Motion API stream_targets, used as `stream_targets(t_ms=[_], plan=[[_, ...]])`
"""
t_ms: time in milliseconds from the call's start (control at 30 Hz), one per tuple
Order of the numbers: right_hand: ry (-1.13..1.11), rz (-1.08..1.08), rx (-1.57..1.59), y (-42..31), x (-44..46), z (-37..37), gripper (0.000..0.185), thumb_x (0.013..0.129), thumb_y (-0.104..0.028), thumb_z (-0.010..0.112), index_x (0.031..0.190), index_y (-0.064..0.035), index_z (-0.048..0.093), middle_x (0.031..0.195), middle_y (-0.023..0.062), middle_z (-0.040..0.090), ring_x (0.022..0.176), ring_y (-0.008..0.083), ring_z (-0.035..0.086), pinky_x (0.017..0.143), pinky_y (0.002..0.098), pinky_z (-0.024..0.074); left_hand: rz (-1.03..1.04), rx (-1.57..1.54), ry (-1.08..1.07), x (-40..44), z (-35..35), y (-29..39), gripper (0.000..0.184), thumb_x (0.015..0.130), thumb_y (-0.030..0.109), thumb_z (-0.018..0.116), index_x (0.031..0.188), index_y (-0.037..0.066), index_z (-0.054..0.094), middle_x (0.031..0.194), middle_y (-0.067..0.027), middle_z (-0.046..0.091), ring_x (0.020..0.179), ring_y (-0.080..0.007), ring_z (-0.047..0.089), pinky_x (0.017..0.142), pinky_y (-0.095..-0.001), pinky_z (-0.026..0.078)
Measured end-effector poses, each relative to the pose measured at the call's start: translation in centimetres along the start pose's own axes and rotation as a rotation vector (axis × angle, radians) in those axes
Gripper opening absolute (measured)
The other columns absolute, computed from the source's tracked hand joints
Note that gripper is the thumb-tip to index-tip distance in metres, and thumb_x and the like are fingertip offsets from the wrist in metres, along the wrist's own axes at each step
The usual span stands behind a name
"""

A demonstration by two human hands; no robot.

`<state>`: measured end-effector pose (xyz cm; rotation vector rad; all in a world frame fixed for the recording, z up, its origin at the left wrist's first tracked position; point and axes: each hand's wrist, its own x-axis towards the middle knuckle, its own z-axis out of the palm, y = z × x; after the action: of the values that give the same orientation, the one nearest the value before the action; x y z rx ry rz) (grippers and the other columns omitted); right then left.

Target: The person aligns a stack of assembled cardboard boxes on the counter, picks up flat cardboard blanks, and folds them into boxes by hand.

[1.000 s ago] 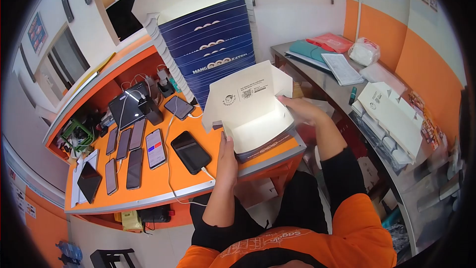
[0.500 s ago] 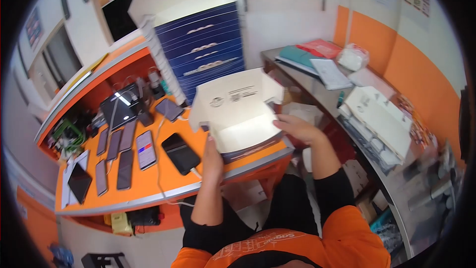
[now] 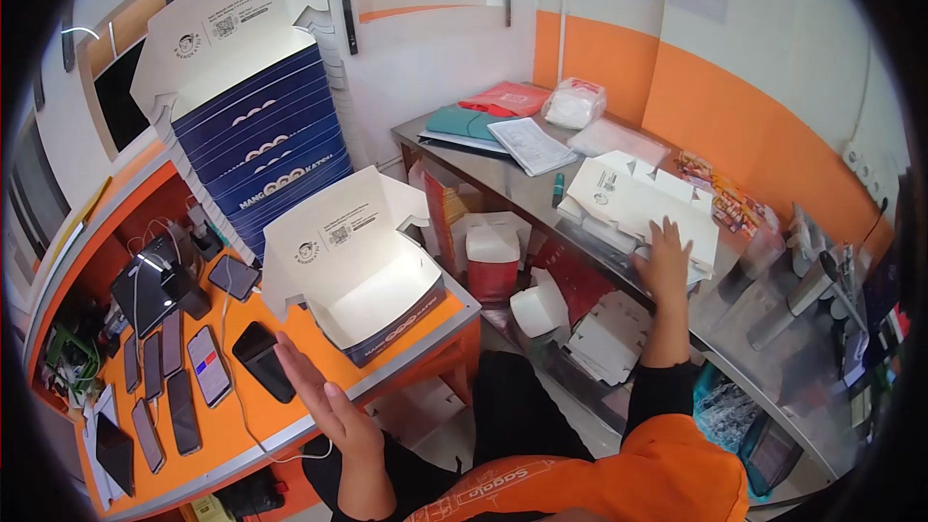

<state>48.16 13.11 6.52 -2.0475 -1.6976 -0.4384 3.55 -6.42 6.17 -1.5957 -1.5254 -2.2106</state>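
An open, folded box (image 3: 382, 295) with a cream inside and dark blue front stands on the corner of the orange table (image 3: 338, 382). Just in front of it and to its left, my left hand (image 3: 333, 401) is raised with its fingers extended, holding nothing. Over at the right, my right hand (image 3: 665, 261) has its fingers spread on the flat, unfolded cartons (image 3: 633, 203) lying on the metal counter (image 3: 474, 169). Behind the open box rises a tall stack of nested blue boxes (image 3: 266, 140), its top lid raised.
Several phones (image 3: 208, 365) and charging cables lie on the left of the orange table. A teal folder (image 3: 471, 123), papers (image 3: 532, 145), a green marker (image 3: 559, 188) and a plastic-wrapped white pack (image 3: 575, 103) are on the counter. White cartons (image 3: 609, 333) sit below it.
Both hands have let go of the open box, which now rests on the table corner. My right hand has moved right onto the flat cartons. The view has turned right.
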Motion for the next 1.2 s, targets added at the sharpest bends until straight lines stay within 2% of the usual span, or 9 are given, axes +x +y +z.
stream_targets(t_ms=[167, 200, 300, 333, 600, 800, 900, 1000, 1200], plan=[[-0.124, 0.134, -0.02, 5.7, -1.7, -4.5, 0.079, 0.077, -0.03, 0.085, 0.147, -0.0161, 0.051, 0.162, 0.0122, 0.038, 0.154, 0.0335, 0.025, 0.119, 0.0693, 0.0184, 0.042, -0.046, -0.006, -0.3, 0.6, 1.4, 0.063, 0.103, 0.016, 0.03, 0.16, -0.006, 0.015, 0.168, -0.0234, 0.018, 0.157, -0.0349, 0.016, 0.127, -0.0466, 0.014], [0.009, 0.082, -0.082, 6.5, -2.5, -5.0, 0.064, 0.081, -0.029, 0.082, 0.139, -0.0156, 0.059, 0.15, 0.0132, 0.053, 0.142, 0.0344, 0.046, 0.114, 0.0613, 0.0354, 0.043, -0.071, -0.003, -0.4, 0.8, 1.5, 0.062, 0.102, 0.014, 0.03, 0.159, -0.006, 0.016, 0.167, -0.0235, 0.02, 0.156, -0.0348, 0.018, 0.127, -0.046, 0.014], [-0.007, 0.139, 0.213, 11.3, -2.2, -4.2, 0.038, 0.085, -0.025, 0.078, 0.12, -0.0107, 0.072, 0.123, 0.0158, 0.07, 0.115, 0.0367, 0.066, 0.097, 0.0503, 0.0514, 0.035, -0.056, -0.043, -0.7, 1.0, 1.7, 0.062, 0.102, 0.014, 0.03, 0.159, -0.006, 0.017, 0.166, -0.0238, 0.021, 0.156, -0.0345, 0.018, 0.127, -0.0454, 0.014], [0.117, 0.053, 0.192, 11.8, -2.1, -3.9, 0.018, 0.089, -0.02, 0.074, 0.102, -0.0073, 0.077, 0.099, 0.0165, 0.074, 0.092, 0.0382, 0.07, 0.082, 0.0439, 0.0558, 0.021, -0.062, -0.041, -0.8, 1.2, 1.9, 0.061, 0.103, 0.015, 0.03, 0.159, -0.006, 0.018, 0.165, -0.0246, 0.025, 0.155, -0.0343, 0.021, 0.127, -0.0452, 0.014], [0.534, -0.12, 0.917, 6.6, -6.2, -12.9, 0.007, 0.096, -0.001, 0.065, 0.099, 0.0031, 0.069, 0.091, 0.0092, 0.069, 0.084, 0.0154, 0.067, 0.079, 0.0277, 0.0524, -0.045, -0.223, -0.271, -1.6, 0.7, 3.8, 0.056, 0.105, 0.019, 0.04, 0.153, -0.008, 0.029, 0.148, -0.0294, 0.049, 0.144, -0.0388, 0.044, 0.121, -0.0478, 0.027], [0.341, -0.414, 1.11, 2.1, -8.4, -19.9, 0.01, 0.1, -0.006, 0.06, 0.102, 0.0027, 0.064, 0.089, 0.0085, 0.065, 0.075, 0.014, 0.065, 0.067, 0.0268, 0.0516, 0.084, -0.279, -0.497, -0.4, 1.8, 7.9, 0.05, 0.096, 0.011, 0.049, 0.142, -0.008, 0.047, 0.145, -0.029, 0.052, 0.138, -0.0404, 0.051, 0.115, -0.0502, 0.039], [0.112, -0.576, 1.15, 1.2, -7.3, -20.4, 0.009, 0.095, -0.006, 0.065, 0.099, 0.0013, 0.068, 0.089, 0.0095, 0.068, 0.073, 0.0165, 0.067, 0.067, 0.0282, 0.0521, 0.254, -0.105, -0.665, 1.8, 2.5, 11.2, 0.048, 0.101, 0.021, 0.05, 0.142, -0.005, 0.051, 0.146, -0.0271, 0.052, 0.142, -0.0344, 0.047, 0.118, -0.0471, 0.035], [-0.148, -0.787, 1.101, -1.5, -6.5, -21.5, 0.012, 0.09, -0.002, 0.066, 0.102, -0.0003, 0.069, 0.092, 0.0109, 0.071, 0.078, 0.0216, 0.069, 0.071, 0.0321, 0.0538, 0.383, 0.12, -0.839, 3.3, 3.8, 14.0, 0.046, 0.101, 0.024, 0.056, 0.14, -0.001, 0.056, 0.141, -0.0242, 0.056, 0.134, -0.0276, 0.056, 0.11, -0.0421, 0.045], [-0.172, -1.015, 1.058, -9.6, -7.3, -16.2, 0.016, 0.088, -0.005, 0.073, 0.102, -0.0023, 0.067, 0.095, 0.0108, 0.07, 0.085, 0.0259, 0.07, 0.076, 0.0354, 0.0544, -0.827, -0.279, -1.344, 2.6, 5.6, 11.5, 0.035, 0.106, 0.031, 0.058, 0.124, 0.002, 0.066, 0.1, -0.0058, 0.072, 0.085, -0.0112, 0.067, 0.077, -0.0298, 0.056]])
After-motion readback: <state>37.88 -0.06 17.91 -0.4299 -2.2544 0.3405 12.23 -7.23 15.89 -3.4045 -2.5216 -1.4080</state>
